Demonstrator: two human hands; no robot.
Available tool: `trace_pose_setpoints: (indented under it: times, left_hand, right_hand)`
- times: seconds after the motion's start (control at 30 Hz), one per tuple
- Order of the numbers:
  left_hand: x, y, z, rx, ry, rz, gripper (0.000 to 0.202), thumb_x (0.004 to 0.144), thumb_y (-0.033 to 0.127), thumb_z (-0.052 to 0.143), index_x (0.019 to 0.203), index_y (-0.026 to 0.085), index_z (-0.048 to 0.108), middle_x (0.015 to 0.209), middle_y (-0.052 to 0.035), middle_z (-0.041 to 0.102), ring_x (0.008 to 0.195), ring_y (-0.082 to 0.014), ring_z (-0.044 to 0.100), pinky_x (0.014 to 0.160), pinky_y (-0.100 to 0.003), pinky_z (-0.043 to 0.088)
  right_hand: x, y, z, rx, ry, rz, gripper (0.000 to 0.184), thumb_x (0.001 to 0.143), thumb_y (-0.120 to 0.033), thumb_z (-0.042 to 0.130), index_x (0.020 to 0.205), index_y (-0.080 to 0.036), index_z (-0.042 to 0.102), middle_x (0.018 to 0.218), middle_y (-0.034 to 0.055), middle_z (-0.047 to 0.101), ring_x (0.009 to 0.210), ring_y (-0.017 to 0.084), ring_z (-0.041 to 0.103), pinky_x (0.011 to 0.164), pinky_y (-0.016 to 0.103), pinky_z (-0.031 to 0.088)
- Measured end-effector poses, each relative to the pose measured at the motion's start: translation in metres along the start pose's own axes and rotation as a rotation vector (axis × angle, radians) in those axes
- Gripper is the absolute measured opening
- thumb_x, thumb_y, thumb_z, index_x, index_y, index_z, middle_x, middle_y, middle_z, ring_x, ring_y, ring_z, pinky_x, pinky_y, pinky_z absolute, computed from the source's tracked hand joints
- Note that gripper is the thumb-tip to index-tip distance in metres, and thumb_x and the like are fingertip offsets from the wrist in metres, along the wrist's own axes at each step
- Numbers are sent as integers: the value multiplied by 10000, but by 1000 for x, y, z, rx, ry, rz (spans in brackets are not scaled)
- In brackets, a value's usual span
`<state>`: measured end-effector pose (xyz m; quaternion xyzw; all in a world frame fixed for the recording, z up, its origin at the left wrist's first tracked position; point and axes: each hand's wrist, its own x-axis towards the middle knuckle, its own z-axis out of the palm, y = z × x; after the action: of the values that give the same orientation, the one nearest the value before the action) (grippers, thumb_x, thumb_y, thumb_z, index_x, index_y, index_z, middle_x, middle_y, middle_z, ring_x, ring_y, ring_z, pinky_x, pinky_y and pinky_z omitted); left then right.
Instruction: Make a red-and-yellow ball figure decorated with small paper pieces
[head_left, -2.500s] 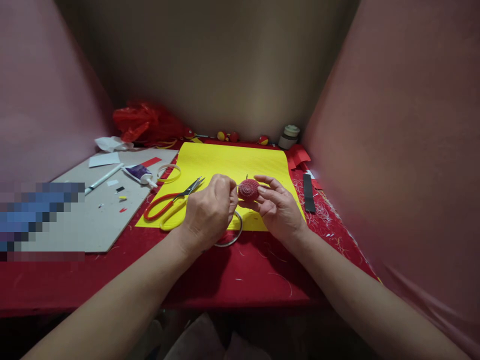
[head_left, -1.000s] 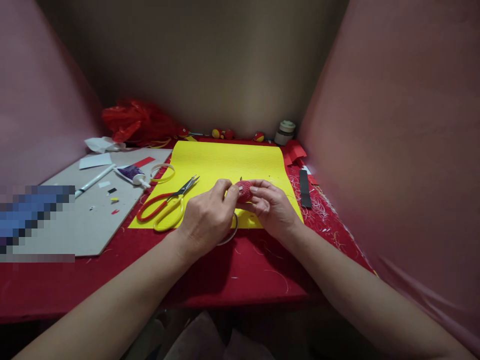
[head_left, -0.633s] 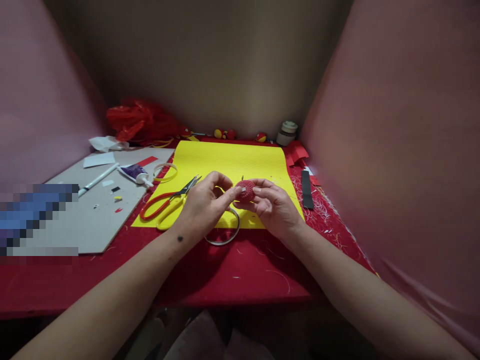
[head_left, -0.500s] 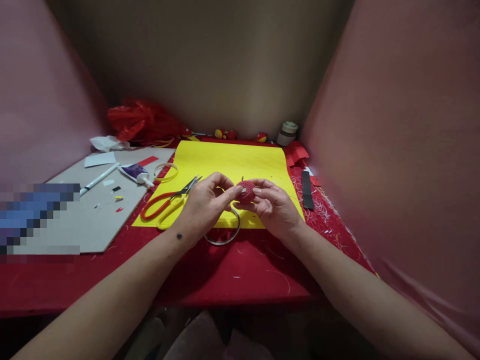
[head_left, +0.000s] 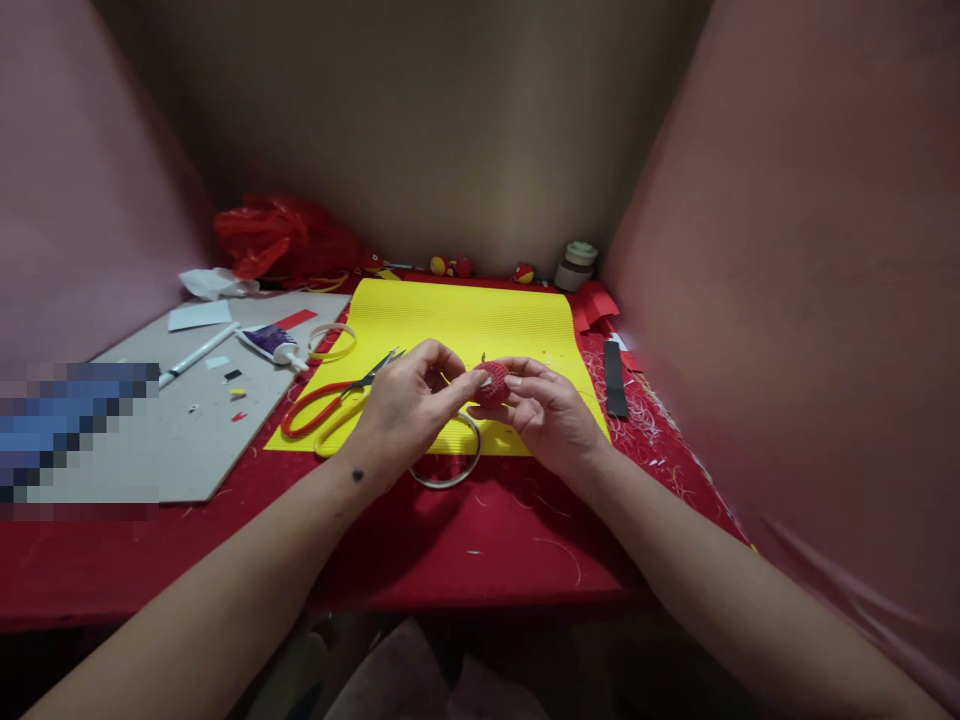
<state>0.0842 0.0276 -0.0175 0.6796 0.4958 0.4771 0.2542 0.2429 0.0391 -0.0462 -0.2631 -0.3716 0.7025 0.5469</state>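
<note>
My right hand [head_left: 551,415] pinches a small red ribbed ball [head_left: 492,381] just above the yellow corrugated sheet [head_left: 465,320]. A short pin sticks up from the ball's top. My left hand [head_left: 409,405] presses its thumb and forefinger against the ball's left side, the other fingers curled. A thin yellow strip shows between the left fingers. A grey ring [head_left: 450,465] lies on the table beneath both hands. Red and yellow scissors [head_left: 337,405] lie just left of my left hand.
A grey board [head_left: 187,420] at left carries a glue tube [head_left: 274,345], a white pen [head_left: 196,355] and paper scraps. A yellow loop [head_left: 330,343], a red plastic bag [head_left: 277,245], small balls, a jar [head_left: 576,265] and a black strip [head_left: 614,378] ring the sheet. Pinkish walls close in on both sides.
My left hand has turned from a closed grip over the ball to fingertips touching its side, uncovering the grey ring. The ball has sunk slightly toward the sheet.
</note>
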Motion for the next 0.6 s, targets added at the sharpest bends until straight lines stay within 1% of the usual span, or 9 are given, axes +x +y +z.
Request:
trace_pose_setpoints:
  times: [0.07, 0.13, 0.23, 0.3, 0.4, 0.47, 0.6]
  left_hand:
    - [-1, 5, -1, -83, 9, -20, 124, 767, 239, 646, 708, 171, 562, 598, 22, 567, 485, -84, 510, 457, -213, 443]
    - [-2, 9, -2, -139, -14, -35, 86, 762, 187, 630, 706, 170, 568, 578, 29, 557, 467, -76, 496, 427, -197, 417]
    - [-2, 11, -2, -171, -63, -47, 112, 752, 213, 655, 682, 161, 585, 581, 23, 566, 473, -75, 502, 408, -190, 402]
    - [-2, 11, -1, -177, -79, -69, 134, 747, 237, 669, 680, 152, 592, 590, 20, 574, 477, -76, 515, 415, -190, 409]
    - [-2, 10, 0, -169, -87, -103, 157, 743, 255, 680, 682, 141, 590, 599, 21, 577, 483, -74, 528, 431, -188, 419]
    - [-2, 9, 0, -160, -101, -117, 167, 744, 266, 681, 688, 138, 589, 602, 24, 577, 489, -74, 533, 440, -186, 422]
    - [-2, 9, 0, -109, -137, -118, 148, 752, 257, 668, 699, 143, 588, 563, 35, 569, 462, -70, 508, 420, -179, 388]
  right_hand:
    - [0, 0, 0, 17, 15, 15, 169, 636, -177, 721, 776, -197, 630, 807, 35, 691, 787, 204, 651, 780, 454, 576]
    - [1, -1, -1, 25, 23, 24, 172, 636, -180, 722, 779, -197, 627, 837, 44, 696, 810, 214, 652, 800, 471, 569]
    - [1, -1, -1, 25, 18, 33, 169, 635, -179, 720, 778, -204, 632, 838, 37, 698, 798, 210, 652, 830, 486, 554]
    - [0, -2, -1, 19, 9, 33, 168, 632, -181, 722, 776, -208, 638, 813, 27, 695, 782, 203, 650, 822, 468, 555]
    - [0, -1, 0, 12, 3, 24, 171, 646, -211, 744, 783, -207, 643, 803, 16, 692, 772, 186, 647, 774, 412, 568]
    - [0, 0, 0, -5, 6, 7, 204, 646, -235, 779, 793, -199, 642, 804, 10, 691, 748, 170, 646, 728, 374, 574]
    - [0, 3, 1, -61, 20, -26, 287, 589, -203, 839, 782, -188, 628, 778, -4, 681, 710, 166, 656, 683, 354, 572]
